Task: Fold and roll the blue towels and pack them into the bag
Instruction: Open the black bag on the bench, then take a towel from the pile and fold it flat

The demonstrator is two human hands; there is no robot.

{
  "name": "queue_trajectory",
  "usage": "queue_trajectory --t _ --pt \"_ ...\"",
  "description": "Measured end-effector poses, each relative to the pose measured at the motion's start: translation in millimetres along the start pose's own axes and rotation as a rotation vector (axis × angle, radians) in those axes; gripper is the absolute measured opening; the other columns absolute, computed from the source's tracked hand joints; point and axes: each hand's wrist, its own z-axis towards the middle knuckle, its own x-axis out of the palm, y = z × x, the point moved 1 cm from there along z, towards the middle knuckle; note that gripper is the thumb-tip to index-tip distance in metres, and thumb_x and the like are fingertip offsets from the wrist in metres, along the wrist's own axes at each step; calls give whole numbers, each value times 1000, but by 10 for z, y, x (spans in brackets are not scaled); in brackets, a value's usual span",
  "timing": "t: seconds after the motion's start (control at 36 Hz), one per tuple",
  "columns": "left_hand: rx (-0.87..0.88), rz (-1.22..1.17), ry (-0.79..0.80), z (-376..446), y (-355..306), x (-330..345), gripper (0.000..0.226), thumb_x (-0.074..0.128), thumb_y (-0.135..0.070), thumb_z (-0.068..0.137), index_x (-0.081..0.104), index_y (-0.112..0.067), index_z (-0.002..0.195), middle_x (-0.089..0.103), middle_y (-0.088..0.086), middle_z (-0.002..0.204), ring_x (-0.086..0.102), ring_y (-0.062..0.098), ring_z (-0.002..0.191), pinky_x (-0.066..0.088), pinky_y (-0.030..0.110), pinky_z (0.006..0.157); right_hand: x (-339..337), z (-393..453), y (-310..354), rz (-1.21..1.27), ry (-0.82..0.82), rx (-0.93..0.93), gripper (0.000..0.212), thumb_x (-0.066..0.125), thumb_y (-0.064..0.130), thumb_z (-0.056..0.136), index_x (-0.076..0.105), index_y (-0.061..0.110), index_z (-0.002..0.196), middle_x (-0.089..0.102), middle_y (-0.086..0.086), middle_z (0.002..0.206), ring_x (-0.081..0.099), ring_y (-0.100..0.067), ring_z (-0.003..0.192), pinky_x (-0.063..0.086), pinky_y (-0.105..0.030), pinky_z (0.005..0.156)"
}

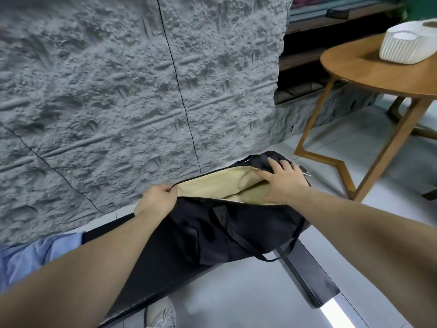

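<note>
**Two bare hands hold open a black bag on a dark worktop**

At the far left edge, a crumpled light blue towel (35,254) lies on the black worktop (151,263), which runs along a rough grey textured wall (106,91). To its right, the left hand (156,201) grips the left end of the bag's opening, its fingers (169,188) curled tight over the black edge. The black fabric bag with a cream lining (224,230) rests on the worktop, its mouth pulled wide apart. Only the pale lining shows inside; no contents can be made out. A thin black strap (238,237) hangs down its front side. Further right, the right hand (281,183) rests on the far right end of the opening, fingers (275,165) spread and lightly bent over the black outer fabric, thumb lying along the cream lining. At the upper right stands a round wooden side table (369,67) carrying a white ribbed container (406,47), well apart from the bag.
</note>
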Motion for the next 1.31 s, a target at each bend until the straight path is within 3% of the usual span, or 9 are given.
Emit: queue_trajectory --t 0.14,0.31,0.39,0.47,0.67,0.86,0.94,1.14,1.31 --pt "3 15 36 -20 -6 77 31 47 -56 92 62 -29 87 65 -7 74 61 15 70 47 29 66 9 7 106 46 -37 -36 68 54 52 84 29 48 147 -7 2 164 -7 -32 149 0 -62 117" --pt "71 39 -11 -183 -21 -67 35 46 -67 87 56 -35 96 59 -21 88 59 9 83 46 30 73 -158 -114 362 120 -122 -180 58 57 33 83 46 43 140 8 4 163 3 -27 149 7 -55 119" --pt "74 -7 -49 -299 36 -206 33 47 -67 85 55 -37 97 63 -16 101 61 12 87 50 34 81 -280 -236 496 164 -110 -207 56 57 31 85 47 38 140 13 4 161 9 -24 148 13 -49 119" --pt "109 2 -76 -450 140 -350 23 47 -58 88 52 -42 104 58 -9 121 58 13 89 45 32 74 -381 -385 648 179 -130 -250 51 56 32 89 48 34 139 21 3 158 19 -23 144 21 -43 115" --pt "120 14 -23 -936 552 -715 18 50 -40 89 52 -42 107 60 -20 97 62 10 86 52 36 84 -642 -832 1111 258 -101 -332 44 56 30 88 53 30 133 37 1 147 37 -24 133 37 -45 107" --pt "131 65 -50 -1439 1020 -1071 20 55 -32 93 54 -34 113 57 -15 94 59 7 78 44 23 64 -817 -1249 1734 370 -115 -426 46 55 27 88 53 32 134 43 4 141 42 -23 127 41 -38 104" --pt "141 66 -45 -1565 1274 -1111 27 58 -29 91 57 -29 118 58 -12 101 58 7 78 46 23 67 -798 -1319 1989 369 -83 -485 49 56 28 89 50 31 138 41 5 143 44 -22 126 42 -36 103" --pt "153 112 -61 -1547 1875 -1090 38 58 -25 92 56 -23 130 57 -3 127 58 17 109 43 25 83 -644 -1183 2656 365 17 -585 49 55 28 92 48 30 140 43 2 144 43 -23 129 38 -35 107" --pt "158 166 -105 -1459 2506 -957 45 57 -32 84 55 -24 128 50 -6 130 48 21 120 42 37 91 -327 -1077 3243 474 156 -565 46 56 30 92 51 32 137 54 6 125 55 -14 111 46 -29 96"
